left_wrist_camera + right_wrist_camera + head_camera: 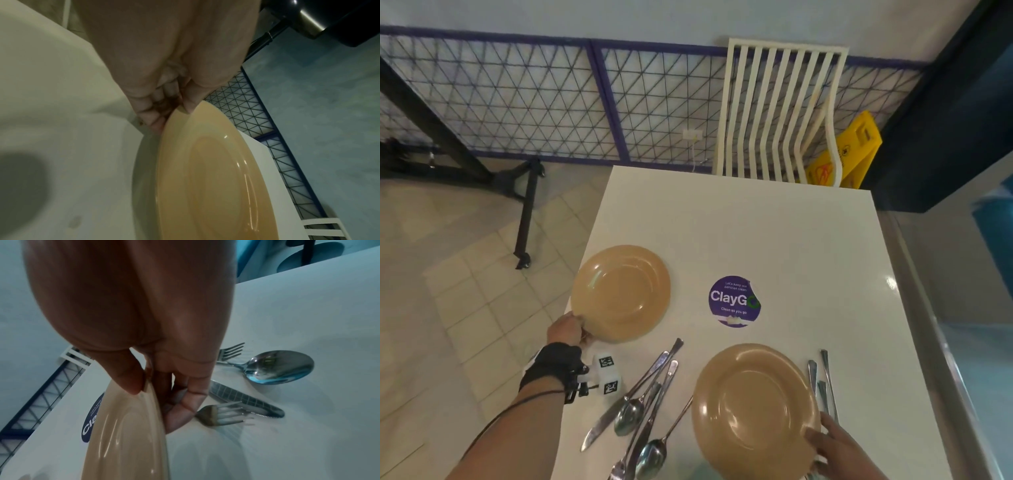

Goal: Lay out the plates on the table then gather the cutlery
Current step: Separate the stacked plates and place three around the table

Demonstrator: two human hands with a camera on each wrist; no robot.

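Note:
Two tan plates are over the white table [791, 240]. My left hand [566, 330] pinches the near-left rim of the left plate [621, 293], thumb on top and fingers beneath, as the left wrist view shows on that plate [205, 178]. My right hand [832, 445] grips the near-right rim of the right plate [755, 407]; the right wrist view shows that plate [123, 443] lifted at an angle off the table. A heap of knives, spoons and forks [643, 404] lies between the plates. More cutlery [823, 383] lies right of the right plate, seen close as spoon, knife and forks [257, 386].
A round purple ClayGo sticker [734, 301] lies mid-table. A white slatted chair [780, 113] stands at the far edge, with a yellow floor sign [849, 150] beside it. The left plate overhangs the table's left edge; a metal ledge [928, 325] runs along the right.

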